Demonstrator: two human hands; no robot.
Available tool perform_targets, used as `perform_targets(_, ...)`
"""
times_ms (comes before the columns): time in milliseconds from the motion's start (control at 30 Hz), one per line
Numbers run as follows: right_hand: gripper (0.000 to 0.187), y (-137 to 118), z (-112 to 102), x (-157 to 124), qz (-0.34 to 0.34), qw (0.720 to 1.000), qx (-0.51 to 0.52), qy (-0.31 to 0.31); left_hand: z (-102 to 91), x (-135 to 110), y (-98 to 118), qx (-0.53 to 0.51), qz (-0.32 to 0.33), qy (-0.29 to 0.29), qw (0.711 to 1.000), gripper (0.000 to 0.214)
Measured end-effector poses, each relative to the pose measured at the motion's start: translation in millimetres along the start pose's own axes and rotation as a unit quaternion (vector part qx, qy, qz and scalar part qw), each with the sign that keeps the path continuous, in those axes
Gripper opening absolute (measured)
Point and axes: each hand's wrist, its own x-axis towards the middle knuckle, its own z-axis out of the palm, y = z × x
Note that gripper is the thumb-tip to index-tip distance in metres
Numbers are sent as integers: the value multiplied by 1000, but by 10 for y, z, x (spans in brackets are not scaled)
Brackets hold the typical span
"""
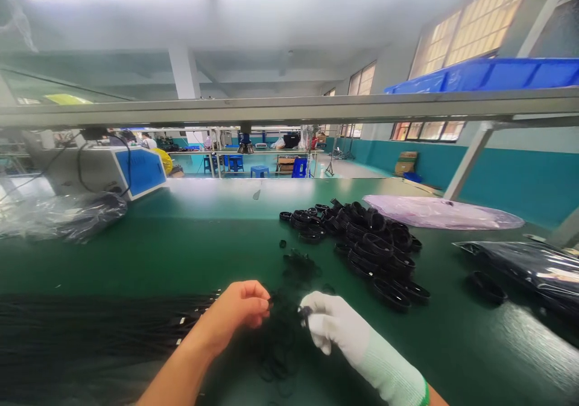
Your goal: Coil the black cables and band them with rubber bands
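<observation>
My bare left hand (246, 306) is closed in a pinch over the green table, and what its fingertips hold is too small and blurred to make out. Opposite it, my right hand (329, 321), in a white knit glove, pinches a small black piece (304, 315) between thumb and fingers. Between and beyond the hands lies a loose scatter of small black bands (301, 265), partly smeared. Long black strips with white ends (104, 327) stretch out left of my left forearm. Past my right hand is a heap of coiled black straps (375, 243).
A blue and grey machine (140, 171) and clear plastic film (67, 213) are at the left. On the right lie a pinkish plastic bag (443, 211), a glossy black package (529, 267) and one black coil (486, 288). Overhead, a metal shelf rail (289, 110) carries a blue tray (488, 75).
</observation>
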Motion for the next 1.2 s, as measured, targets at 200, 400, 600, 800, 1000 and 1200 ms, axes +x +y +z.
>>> perform_targets(200, 9, -218, 78, -260, -9, 959, -274, -66, 9, 11, -27, 31, -1, 3, 1000, 12)
perform_targets(400, 10, -363, 76, -417, 19, 871, -469, -146, 86, -5, -49, 51, -22, -22, 998, 12)
perform_targets(600, 9, -369, 110, -322, 16, 953, -293, 73, 238, -32, -37, 60, -13, -24, 998, 15)
perform_targets(800, 10, -199, 262, -116, 57, 991, -52, 110, 413, -37, -69, 63, 9, 28, 998, 11)
perform_targets(1000, 3, -134, 260, -79, 29, 995, -25, 93, 411, -69, -37, 18, -16, -20, 1000, 20)
perform_targets(1200, 2, -159, 250, -102, 20, 994, -58, 90, 418, -99, -8, 52, -13, -18, 998, 17)
